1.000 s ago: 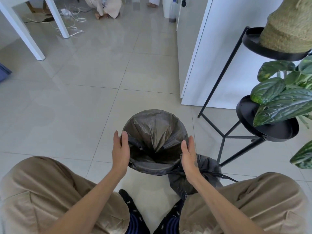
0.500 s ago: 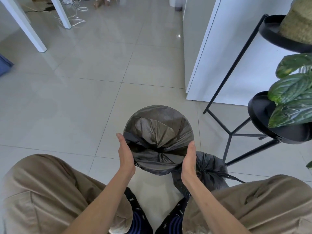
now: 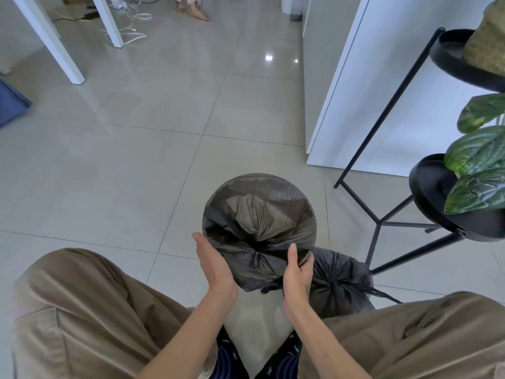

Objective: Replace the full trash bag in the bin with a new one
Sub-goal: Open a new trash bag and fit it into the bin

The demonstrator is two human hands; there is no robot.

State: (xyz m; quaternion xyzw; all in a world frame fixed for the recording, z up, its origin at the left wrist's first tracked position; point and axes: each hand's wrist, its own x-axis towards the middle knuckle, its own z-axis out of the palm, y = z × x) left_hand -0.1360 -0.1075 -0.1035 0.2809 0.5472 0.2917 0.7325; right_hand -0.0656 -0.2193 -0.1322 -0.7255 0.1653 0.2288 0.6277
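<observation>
A round bin (image 3: 257,329) with a pale wall stands on the floor between my knees. A new dark trash bag (image 3: 259,212) lines it, and its edge is folded down over the near rim. My left hand (image 3: 216,265) lies flat against the left near side of the folded bag, fingers straight. On the right near side, my right hand (image 3: 296,272) pinches the bag's edge with the thumb on top. The full black trash bag (image 3: 341,280), tied shut, sits on the floor just right of the bin.
A black metal plant stand (image 3: 382,222) with trays and leafy plants stands to the right. A white cabinet (image 3: 382,110) is behind it. White table legs (image 3: 58,50) and cables (image 3: 134,26) are far left, near a person's bare foot (image 3: 198,13).
Both hands have slid from the sides of the rim toward its near side, drawing the bag's edge further down over the bin. The right hand has closed on the bag.
</observation>
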